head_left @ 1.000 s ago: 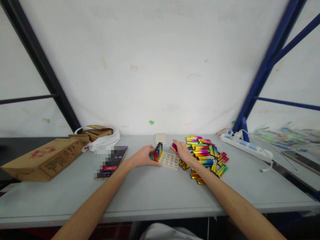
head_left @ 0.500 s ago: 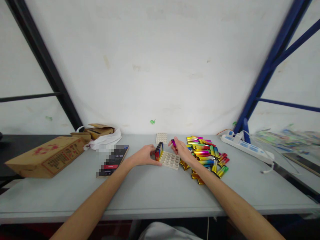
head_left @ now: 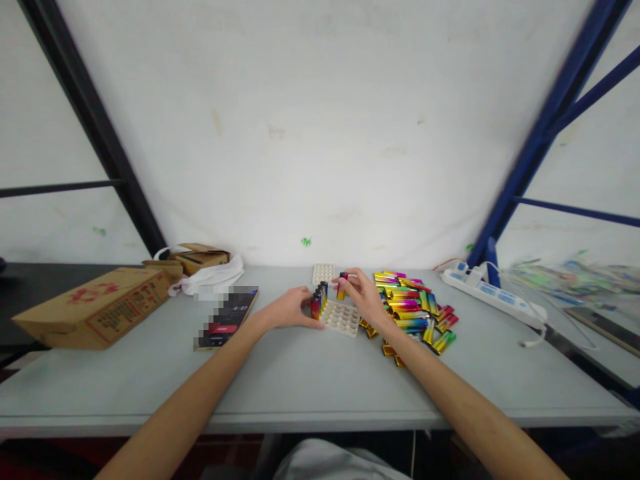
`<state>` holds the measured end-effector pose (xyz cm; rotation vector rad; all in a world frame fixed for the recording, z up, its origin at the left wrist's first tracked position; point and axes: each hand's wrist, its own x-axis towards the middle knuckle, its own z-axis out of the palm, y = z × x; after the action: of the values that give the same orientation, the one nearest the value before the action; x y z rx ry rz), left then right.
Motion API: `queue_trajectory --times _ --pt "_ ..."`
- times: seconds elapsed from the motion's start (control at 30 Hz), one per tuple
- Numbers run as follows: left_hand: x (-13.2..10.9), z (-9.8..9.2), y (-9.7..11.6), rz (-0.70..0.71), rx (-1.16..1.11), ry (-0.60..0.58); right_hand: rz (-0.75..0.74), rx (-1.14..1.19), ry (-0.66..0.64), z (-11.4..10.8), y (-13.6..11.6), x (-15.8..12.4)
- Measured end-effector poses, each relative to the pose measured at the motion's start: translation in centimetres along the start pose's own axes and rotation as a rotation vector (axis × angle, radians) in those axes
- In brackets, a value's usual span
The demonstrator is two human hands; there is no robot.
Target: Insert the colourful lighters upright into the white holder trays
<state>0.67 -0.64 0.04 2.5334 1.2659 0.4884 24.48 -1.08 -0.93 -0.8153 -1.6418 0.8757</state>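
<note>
A white tray [head_left: 343, 319] with rows of round holes lies in the middle of the grey table [head_left: 300, 380]. Several small coloured lighters [head_left: 317, 301] stand upright along its left edge. My left hand [head_left: 287, 311] rests against that left edge, fingers curled beside the standing lighters. My right hand [head_left: 363, 297] pinches one lighter [head_left: 342, 285] upright just above the far part of the tray. A heap of shiny multicoloured lighters [head_left: 411, 307] lies to the right of the tray.
A second white tray [head_left: 323, 273] lies farther back. A phone [head_left: 227, 318] lies left of my left hand. A cardboard box [head_left: 93, 307], a smaller box [head_left: 200, 257] and a white bag [head_left: 213, 280] sit at left. A white power strip [head_left: 487, 293] lies at right.
My right hand lifted a lighter from beside the heap, turned it upright and brought it left over the tray. My left hand stayed at the tray's left edge.
</note>
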Motion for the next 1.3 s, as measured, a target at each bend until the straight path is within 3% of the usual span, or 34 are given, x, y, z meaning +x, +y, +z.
queue_trajectory --times 0.17,0.4,0.6,0.7,0.8,1.07,1.17,1.3 --pt "0.0 -0.1 0.1 -0.006 0.002 -0.006 -0.031 -0.246 -0.009 0.4 1.2 0.4" --pt "0.0 0.1 0.0 0.009 0.041 -0.028 -0.163 -0.464 -0.127 0.8 2.1 0.6" --pt "0.0 0.1 -0.2 0.002 0.027 -0.041 -0.229 -0.671 -0.187 -2.2 1.7 1.0" --pt "0.0 0.0 -0.2 0.001 0.031 -0.038 -0.179 -0.844 -0.176 -4.5 1.9 1.2" --pt "0.0 0.0 0.0 0.005 0.039 -0.038 -0.09 -0.957 -0.253 -5.8 2.1 1.2" --pt "0.0 0.0 -0.1 0.0 0.042 -0.026 0.01 -1.025 -0.389 -5.4 1.9 1.6" --pt "0.0 0.1 -0.2 0.004 0.047 -0.021 -0.037 -1.05 -0.364 -5.3 1.8 1.6" --pt "0.0 0.0 -0.1 0.021 0.052 -0.028 -0.113 -0.96 -0.212 -5.3 1.1 1.5"
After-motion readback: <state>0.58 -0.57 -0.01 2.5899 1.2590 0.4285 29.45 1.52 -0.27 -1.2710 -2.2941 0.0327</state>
